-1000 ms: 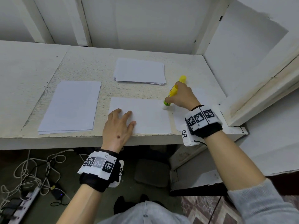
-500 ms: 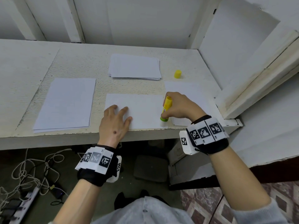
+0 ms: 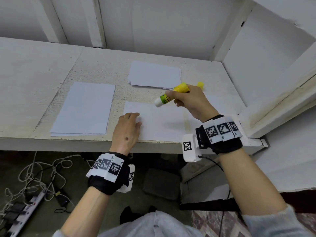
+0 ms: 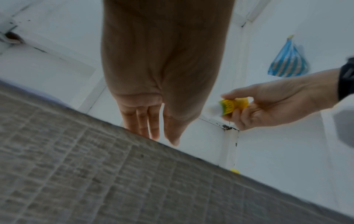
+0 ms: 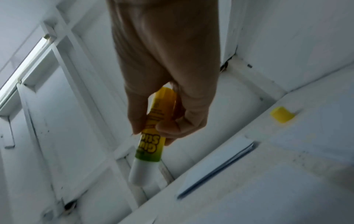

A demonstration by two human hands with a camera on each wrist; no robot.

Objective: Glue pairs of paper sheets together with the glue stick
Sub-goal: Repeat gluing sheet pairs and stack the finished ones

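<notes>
The right hand (image 3: pixel 189 101) is raised over the far right part of the white table (image 3: pixel 30 79), its fingers and thumb curled round the yellow body of the glue stick (image 3: pixel 171 96). The stick lies tilted, its white uncapped tip pointing left and slightly down, above the far edge of the single sheet (image 3: pixel 162 124) that lies at the near edge of the table; the tip seems clear of the paper, though I cannot tell for sure. In the right wrist view the glue stick (image 5: pixel 153 136) shows its green band and white end below the fingers (image 5: pixel 138 115) that wrap it.

The left hand (image 3: pixel 127 132) lies flat on the near left corner of that sheet, fingers straight and close together, pressing it down and gripping nothing; the left wrist view shows the same straight fingers (image 4: pixel 143 119) on the table edge, with the right hand and stick off to the right.

The yellow cap (image 3: pixel 200 85) stands on the table just beyond the right hand, near the right wall. A small stack of sheets (image 3: pixel 154 75) lies at the far middle, just left of the cap. A larger pile of paper (image 3: pixel 85 108) lies on the left, well apart from the single sheet. Another sheet (image 3: pixel 217 103) lies to the right of the single one, partly under the right hand. Below the table, cables and a power strip (image 3: pixel 25 211) lie on the floor at the left
</notes>
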